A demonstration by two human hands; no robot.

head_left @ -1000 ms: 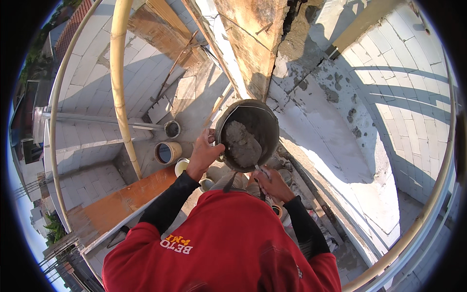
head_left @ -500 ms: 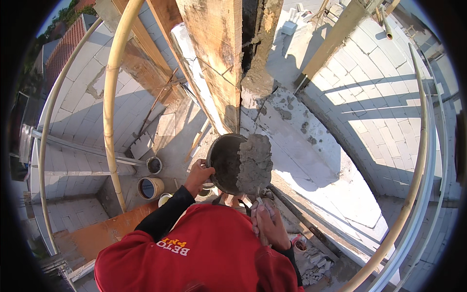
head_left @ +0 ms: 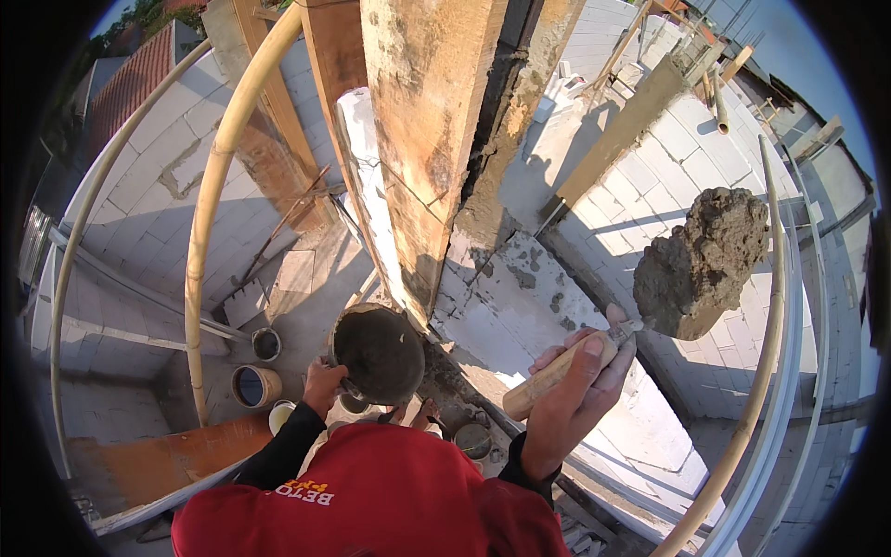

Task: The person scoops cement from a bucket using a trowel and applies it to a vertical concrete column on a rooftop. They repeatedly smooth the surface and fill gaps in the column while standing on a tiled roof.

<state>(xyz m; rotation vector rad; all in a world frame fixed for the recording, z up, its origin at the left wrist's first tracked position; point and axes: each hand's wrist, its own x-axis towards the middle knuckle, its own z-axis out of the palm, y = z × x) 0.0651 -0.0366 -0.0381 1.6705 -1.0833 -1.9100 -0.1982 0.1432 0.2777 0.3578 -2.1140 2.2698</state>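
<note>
My right hand grips the wooden handle of a trowel, raised to the right with a big lump of grey mortar on its blade. My left hand holds a round dark bucket by its rim, low in front of my red shirt. The bucket's inside is smeared with mortar. A tall wooden formwork board with wet concrete beside it rises just behind the bucket.
White block walls surround me. A curved yellow pipe runs down the left. Round pots stand on the floor below, near an orange board. A slanted timber plank leans at the upper right.
My right hand has lifted the trowel out of the bucket and swung it up to the right with a load of mortar. The bucket has dropped lower and tipped back level.
</note>
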